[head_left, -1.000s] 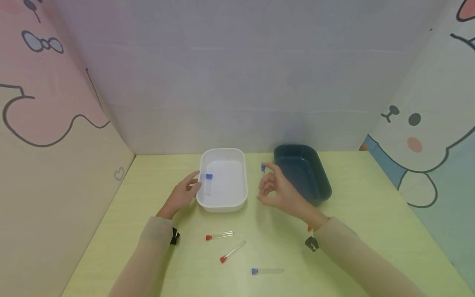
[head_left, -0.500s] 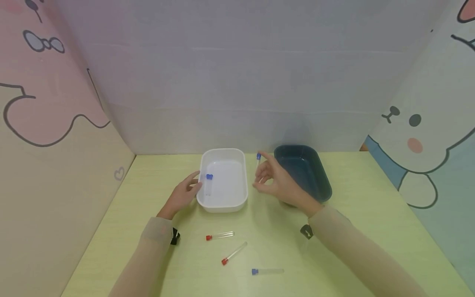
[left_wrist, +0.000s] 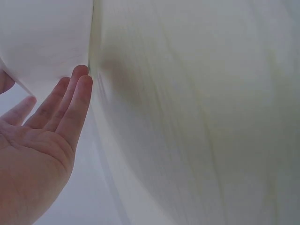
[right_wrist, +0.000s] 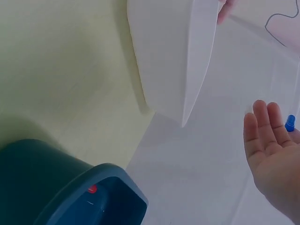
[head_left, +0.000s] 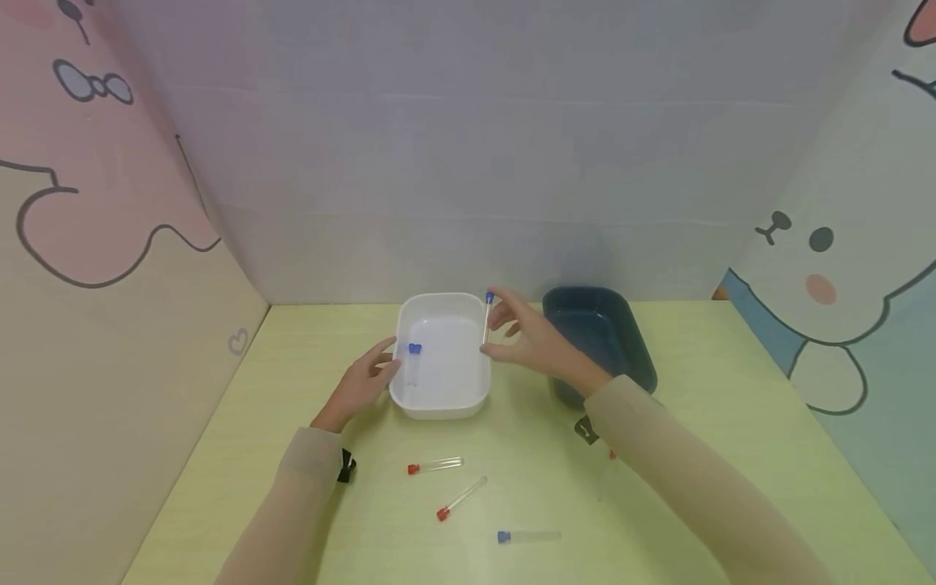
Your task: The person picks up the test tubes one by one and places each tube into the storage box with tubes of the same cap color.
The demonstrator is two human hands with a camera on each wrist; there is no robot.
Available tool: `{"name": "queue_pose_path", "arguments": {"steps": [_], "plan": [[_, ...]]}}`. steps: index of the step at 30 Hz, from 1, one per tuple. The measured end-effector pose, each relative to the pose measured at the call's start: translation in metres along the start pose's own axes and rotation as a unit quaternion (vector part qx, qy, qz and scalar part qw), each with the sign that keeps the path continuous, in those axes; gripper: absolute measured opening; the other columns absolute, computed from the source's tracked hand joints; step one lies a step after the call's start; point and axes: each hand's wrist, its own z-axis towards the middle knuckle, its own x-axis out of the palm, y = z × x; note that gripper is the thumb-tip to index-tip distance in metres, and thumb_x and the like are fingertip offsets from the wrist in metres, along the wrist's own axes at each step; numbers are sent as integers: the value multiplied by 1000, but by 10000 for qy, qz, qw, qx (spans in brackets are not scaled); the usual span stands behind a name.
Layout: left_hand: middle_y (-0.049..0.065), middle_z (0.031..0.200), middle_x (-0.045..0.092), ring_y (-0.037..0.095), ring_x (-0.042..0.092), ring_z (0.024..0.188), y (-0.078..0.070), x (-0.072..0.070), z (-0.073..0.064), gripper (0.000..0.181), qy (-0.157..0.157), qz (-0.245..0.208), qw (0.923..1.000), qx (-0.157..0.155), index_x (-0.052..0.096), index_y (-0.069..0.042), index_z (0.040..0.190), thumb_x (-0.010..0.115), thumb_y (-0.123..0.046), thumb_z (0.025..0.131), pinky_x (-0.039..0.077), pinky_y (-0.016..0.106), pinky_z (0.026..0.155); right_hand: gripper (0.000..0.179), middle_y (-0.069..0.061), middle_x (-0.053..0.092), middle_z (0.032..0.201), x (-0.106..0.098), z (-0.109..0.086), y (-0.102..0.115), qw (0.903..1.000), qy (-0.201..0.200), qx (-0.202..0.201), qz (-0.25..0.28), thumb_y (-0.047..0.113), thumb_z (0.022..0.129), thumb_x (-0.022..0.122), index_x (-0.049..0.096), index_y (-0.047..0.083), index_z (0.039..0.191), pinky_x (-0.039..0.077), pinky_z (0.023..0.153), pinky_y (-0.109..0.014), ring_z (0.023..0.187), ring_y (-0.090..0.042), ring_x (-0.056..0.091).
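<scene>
My right hand (head_left: 532, 337) pinches a blue-capped test tube (head_left: 487, 318) upright, the index finger at the cap and the thumb at the lower end. The tube is over the right rim of a white plastic bin (head_left: 449, 402). In the right wrist view, only the blue cap (right_wrist: 290, 123) shows beyond the fingers. My left hand (head_left: 358, 386) rests on the bin's left side with its fingers nearly straight. The left wrist view shows those fingertips (left_wrist: 83, 82) against the outer wall (left_wrist: 47, 37). Blue-capped tubes (head_left: 414, 349) lie inside the bin, close together at its left.
A dark teal bin (head_left: 638, 349) stands at the right, with a red cap (right_wrist: 92, 189) inside it. Two red-capped tubes (head_left: 436, 466) and a blue-capped tube (head_left: 530, 536) lie on the table in front. Another red cap (head_left: 612, 455) shows beside the right forearm.
My right hand has moved left and away from me, carrying the blue-capped test tube from beside the teal bin to the white bin's right rim. The left hand has stayed in place.
</scene>
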Motion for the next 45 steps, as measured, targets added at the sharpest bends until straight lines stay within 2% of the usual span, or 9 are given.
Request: {"name": "queue_pose_path", "arguments": {"steps": [6, 11, 18, 24, 29, 36, 39, 45], "plan": [[20, 156, 49, 40, 60, 134, 2, 1, 1, 60, -21, -49, 10000, 16, 29, -26, 164, 51, -38, 109, 53, 53, 108, 89, -18, 56, 138, 7, 17, 0, 9992, 195, 153, -316, 20, 86, 81, 32, 3, 158, 48, 112, -53, 132, -33, 53], [20, 155, 51, 40, 61, 133, 2, 0, 1, 60, -20, 14, 10000, 76, 29, -26, 164, 51, -37, 109, 53, 53, 108, 89, -20, 48, 149, 17, 30, -4, 9979, 357, 259, -473, 24, 86, 81, 33, 2, 158, 43, 117, -55, 138, -36, 48], [20, 155, 50, 40, 61, 133, 0, 1, 1, 60, -43, 16, 10000, 54, 29, -24, 163, 51, -36, 109, 54, 53, 107, 89, -20, 43, 154, 31, 47, -7, 9966, 606, 434, -364, 26, 86, 81, 34, 2, 158, 43, 118, -55, 141, -39, 46], [21, 155, 51, 40, 62, 132, -3, 2, -1, 60, -61, 96, 9999, 76, 29, -24, 164, 50, -38, 109, 53, 53, 108, 87, -18, 46, 153, 47, 56, -14, 9938, 708, 513, -690, 30, 86, 82, 37, 3, 157, 43, 119, -51, 140, -34, 48], [21, 154, 51, 41, 62, 132, -3, 0, -2, 60, -87, 63, 9999, 71, 29, -24, 164, 50, -38, 109, 53, 54, 108, 88, -17, 45, 156, 64, 59, -12, 9927, 922, 612, -477, 28, 88, 80, 33, 2, 158, 41, 121, -51, 143, -36, 47], [20, 155, 51, 40, 62, 131, -5, 0, -2, 59, -37, -42, 10000, 37, 29, -25, 164, 49, -37, 110, 55, 53, 106, 89, -16, 45, 158, 87, 63, -13, 9885, 1026, 1039, -387, 26, 89, 81, 32, 6, 160, 43, 120, -51, 144, -35, 48], [20, 155, 51, 40, 63, 130, -4, 1, -1, 59, -20, -37, 10000, 22, 29, -25, 164, 50, -37, 109, 55, 52, 106, 89, -15, 44, 160, 94, 65, -17, 9842, 1103, 1293, -499, 26, 89, 82, 32, 8, 161, 41, 122, -50, 147, -34, 46], [19, 154, 53, 39, 63, 130, 0, 2, -1, 59, -49, -26, 10000, 27, 30, -25, 163, 51, -37, 109, 55, 52, 106, 90, -15, 44, 160, 104, 70, -21, 9773, 1286, 1360, -988, 28, 88, 83, 34, 7, 160, 35, 125, -49, 149, -33, 41]]}}
